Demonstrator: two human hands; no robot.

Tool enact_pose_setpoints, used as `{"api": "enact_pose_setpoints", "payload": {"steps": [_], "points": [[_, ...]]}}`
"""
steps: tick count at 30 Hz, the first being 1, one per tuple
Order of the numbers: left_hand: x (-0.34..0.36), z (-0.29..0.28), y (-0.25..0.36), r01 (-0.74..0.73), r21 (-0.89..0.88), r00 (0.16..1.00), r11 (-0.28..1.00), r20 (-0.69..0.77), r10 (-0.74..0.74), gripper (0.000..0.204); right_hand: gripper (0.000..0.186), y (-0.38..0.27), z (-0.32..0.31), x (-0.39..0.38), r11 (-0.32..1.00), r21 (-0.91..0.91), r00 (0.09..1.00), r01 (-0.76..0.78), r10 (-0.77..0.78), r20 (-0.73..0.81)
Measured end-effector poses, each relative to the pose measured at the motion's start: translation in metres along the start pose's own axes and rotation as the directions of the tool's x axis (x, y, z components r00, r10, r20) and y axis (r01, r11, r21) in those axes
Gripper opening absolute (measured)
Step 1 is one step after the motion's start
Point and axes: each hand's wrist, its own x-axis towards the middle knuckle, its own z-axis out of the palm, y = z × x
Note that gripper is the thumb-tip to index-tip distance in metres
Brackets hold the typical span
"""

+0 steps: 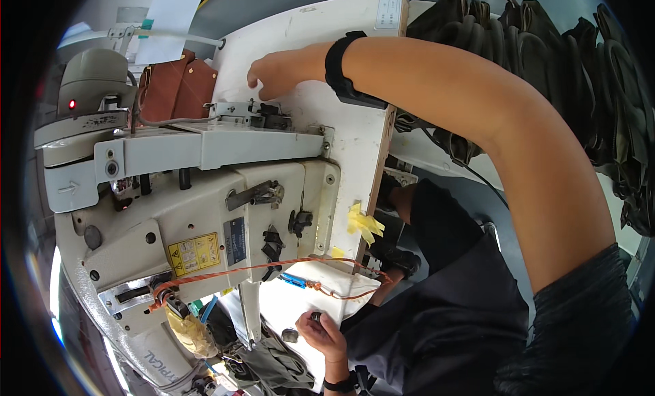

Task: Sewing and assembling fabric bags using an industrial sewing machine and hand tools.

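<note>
Grey floor curves past the white bench, and we're right in among the stitching gear! A pale label sits in the bench's upper corner; follow the edge nearest my legs and there are yellow tape strips stuck along it. Dark folded fabric pieces crowd just beyond that edge, under my outstretched arm. Across comes my right hand, out over the bench top, fingers bent and a little apart, just beyond a small metal fitting on the white sewing machine. Near those fingertips, at the bench's left end, is the brown leather-like piece, small studs catching the light; whether it rests on the bench, I can't tell. Down low, my left hand is at the white casing, fingers curled around a small dark knob; whether they pinch it or merely touch, I can't tell. A second dark round piece lies just beside. Above that hand, an orange cord stretches from the machine towards the bench's near edge, a blue clip below it.
</note>
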Motion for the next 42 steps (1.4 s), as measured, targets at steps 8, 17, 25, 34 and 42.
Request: {"api": "enact_pose_setpoints", "payload": {"steps": [8,17,25,34,42], "points": [[-0.001,-0.003,0.002,0.021,-0.026,1.000,0.999,-0.004,-0.021,0.027,0.025,0.000,-0.013,0.001,0.974,0.227,0.990,0.002,-0.034,0.134],[0.006,0.006,0.002,0.023,-0.103,0.999,0.994,0.036,-0.019,0.026,0.024,0.048,0.002,0.068,0.852,-0.437,0.957,0.289,-0.249,0.148],[0.088,-0.029,0.147,0.362,-0.667,0.857,0.651,0.513,0.048,0.030,0.023,0.007,-0.017,0.064,0.993,0.066,0.985,0.099,-0.107,0.132],[0.237,0.126,0.227,0.707,-0.706,0.706,-0.048,0.700,0.105,0.021,0.027,-0.035,-0.017,0.072,0.995,-0.073,0.990,0.071,-0.061,0.131],[0.278,0.177,0.236,0.366,-0.922,0.919,0.127,0.336,-0.205,0.032,0.026,-0.004,0.003,0.031,0.977,-0.025,0.937,0.211,-0.195,0.289]]}}
